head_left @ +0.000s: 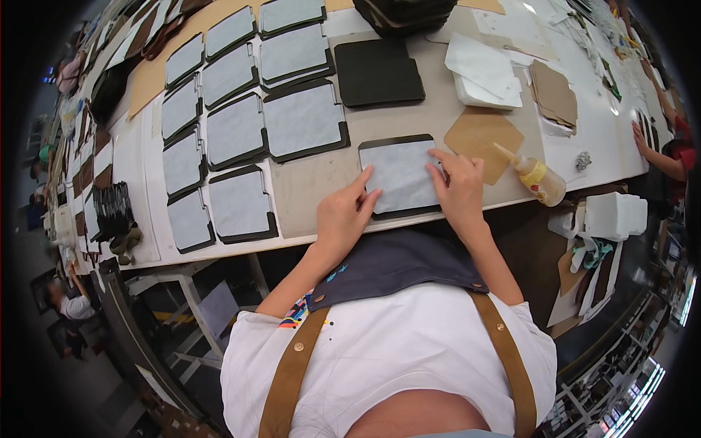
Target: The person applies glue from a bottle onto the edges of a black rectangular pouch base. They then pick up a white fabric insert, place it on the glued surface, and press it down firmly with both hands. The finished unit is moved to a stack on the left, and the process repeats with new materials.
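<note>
In front of me on the table lies a black panel with a pale grey sheet [400,179] over most of it, dark strips showing along its far and near edges. At its left edge is my left hand [345,215], thumb and forefinger apart and touching the sheet. On the right side my right hand [460,182] rests with its fingers spread on the sheet and panel edge. Neither hand grips anything. Just right of my right hand, a glue bottle [539,180] with a thin pointed nozzle and yellow band lies tilted on a tan card [491,140].
Rows of similar grey-covered black panels [303,117] fill the left. Farther back sit a stack of plain black panels [378,73], white sheets [482,71] and brown pieces [553,95]. A co-worker's hand [642,142] is at the far right. The table's near edge runs close to me.
</note>
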The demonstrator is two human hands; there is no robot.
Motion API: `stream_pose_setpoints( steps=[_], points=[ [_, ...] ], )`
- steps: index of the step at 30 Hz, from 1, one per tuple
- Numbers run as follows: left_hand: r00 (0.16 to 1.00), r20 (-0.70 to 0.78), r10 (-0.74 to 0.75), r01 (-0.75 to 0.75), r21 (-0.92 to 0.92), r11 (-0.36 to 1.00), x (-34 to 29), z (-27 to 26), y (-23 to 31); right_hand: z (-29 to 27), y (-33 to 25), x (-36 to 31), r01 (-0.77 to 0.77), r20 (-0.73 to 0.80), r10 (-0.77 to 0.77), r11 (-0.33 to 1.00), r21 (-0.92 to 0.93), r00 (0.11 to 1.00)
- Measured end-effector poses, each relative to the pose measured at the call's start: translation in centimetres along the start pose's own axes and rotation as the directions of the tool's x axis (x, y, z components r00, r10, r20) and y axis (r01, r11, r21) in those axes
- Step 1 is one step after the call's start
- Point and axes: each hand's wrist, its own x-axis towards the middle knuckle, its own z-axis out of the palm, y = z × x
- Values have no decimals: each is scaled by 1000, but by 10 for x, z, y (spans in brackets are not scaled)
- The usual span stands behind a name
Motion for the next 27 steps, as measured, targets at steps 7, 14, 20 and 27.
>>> stream_pose_setpoints(
  steps=[7, 14, 20, 27],
  points=[
    [998, 52, -31, 29, 27, 999, 1, -8, 4, -2, -1, 1, -15, 51, 15, 1000, -6, 999],
    [999, 4, 41, -41, 129, 991, 12, -24, 0, -2, 2, 1, -20, 57, 20, 1000, -1, 998],
    [989, 8, 148, -145, 249, 957, 11, -16, 3, -4, 3, 2, -6, 73, 9, 999, -51, 997],
    [982, 77, 174, -188, 273, 943, 12, -29, 10, -9, 9, 0, 5, -18, -7, 998, -67, 1000]
  ],
)
